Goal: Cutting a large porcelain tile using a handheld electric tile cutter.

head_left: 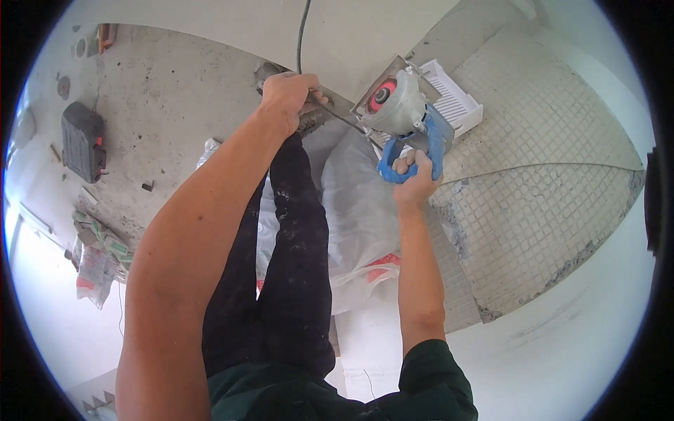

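My right hand (pixel 415 175) is wrapped round the blue loop handle of a corded circular saw (pixel 404 109). The saw has a round grey housing, a flat metal plate along one side and a red part showing through an opening. Ahead and to the left, my left hand (pixel 289 98) is closed on a dark power cord (pixel 300 42). From that hand the cord runs up out of view one way and toward the saw the other way. Behind the saw is a white slotted plastic basket (pixel 449 95), partly hidden by it.
Pale plastic sacks (pixel 358 203) lie beside my legs. Tiles with a grid pattern (pixel 526 210) cover the right, with broken edges. On the dusty concrete at left are a black tool case (pixel 84 142) and rubbish with plastic bags (pixel 98 256). A white wall (pixel 372 31) stands ahead.
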